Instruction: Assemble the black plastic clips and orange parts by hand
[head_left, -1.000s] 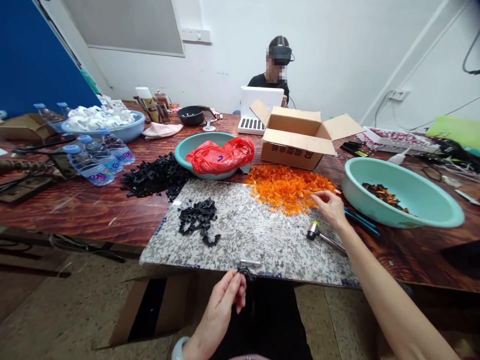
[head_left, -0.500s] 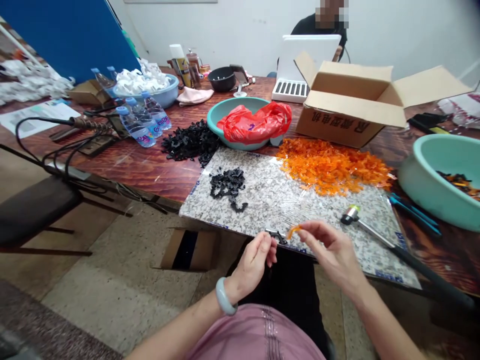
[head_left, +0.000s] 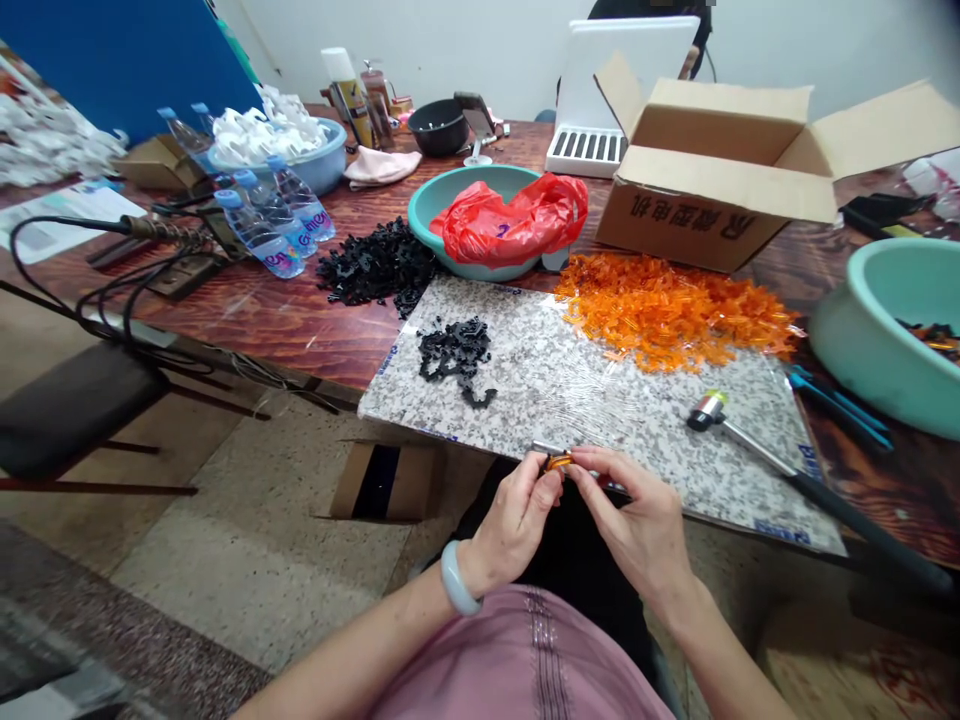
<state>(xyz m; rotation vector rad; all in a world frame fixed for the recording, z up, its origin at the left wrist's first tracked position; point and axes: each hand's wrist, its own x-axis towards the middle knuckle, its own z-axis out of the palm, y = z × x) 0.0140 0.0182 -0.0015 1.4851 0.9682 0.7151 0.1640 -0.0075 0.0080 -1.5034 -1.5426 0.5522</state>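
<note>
My left hand [head_left: 521, 510] is closed on a small black plastic part, mostly hidden by the fingers. My right hand [head_left: 634, 510] pinches an orange plastic piece [head_left: 558, 462] against that black part, so the two touch. Both hands are together just off the front edge of the speckled stone slab [head_left: 517, 400]. On the slab, left of the hands, lies a small heap of black plastic parts [head_left: 454, 350], with one curved black part [head_left: 478, 397] at its near end. Thin clear pins [head_left: 592, 400] are scattered in the middle. A heap of orange pieces [head_left: 675, 310] spreads along the slab's back.
A mallet [head_left: 757, 455] lies on the slab's right, beside blue pliers [head_left: 844, 410] and a green basin [head_left: 855, 320]. Behind are a basin [head_left: 427, 200] with a red bag, an open cardboard box [head_left: 675, 215], a larger black heap [head_left: 379, 260] and water bottles [head_left: 262, 235]. A person sits across the table.
My right hand has moved left and brought the orange piece onto the black part in my left hand. The hands are now close together. The camera view has tilted down slightly.
</note>
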